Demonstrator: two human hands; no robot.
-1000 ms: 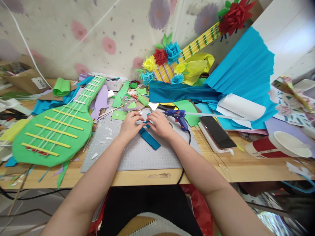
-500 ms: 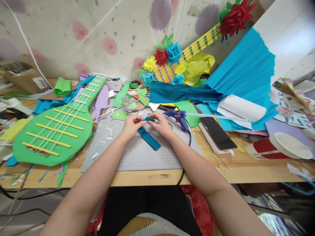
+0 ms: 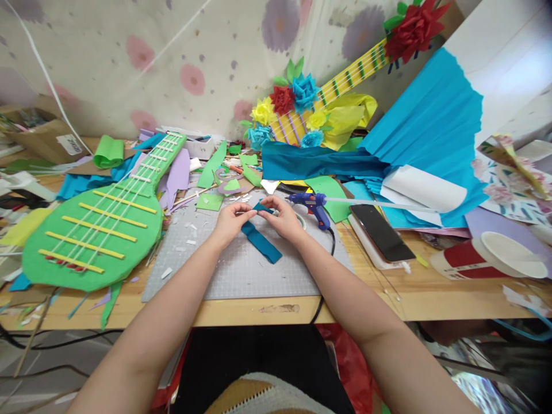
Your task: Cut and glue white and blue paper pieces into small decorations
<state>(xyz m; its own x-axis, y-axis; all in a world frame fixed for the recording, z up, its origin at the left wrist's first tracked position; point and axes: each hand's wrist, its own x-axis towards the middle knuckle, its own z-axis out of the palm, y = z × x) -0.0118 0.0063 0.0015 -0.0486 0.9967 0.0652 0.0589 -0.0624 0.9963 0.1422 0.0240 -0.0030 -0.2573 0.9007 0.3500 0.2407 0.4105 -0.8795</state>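
Over a grey cutting mat (image 3: 241,270), my left hand (image 3: 230,221) and my right hand (image 3: 284,217) meet, and both pinch the far end of a dark blue paper strip (image 3: 261,242). The strip's free end trails toward me across the mat. Fingers of both hands are curled tight on the folded tip of the strip. A blue hot glue gun (image 3: 311,203) lies just right of my right hand, its cord running off the table edge.
A green paper guitar (image 3: 95,224) lies at the left. A black phone (image 3: 379,231) and a tipped red paper cup (image 3: 487,260) are at the right. Pleated blue paper (image 3: 426,126), a flowered yellow guitar (image 3: 302,109) and scraps crowd the back.
Both hands have lifted slightly off the mat and raised the strip's far end, pinching it between the fingertips. Since half a second ago almost nothing has shifted.
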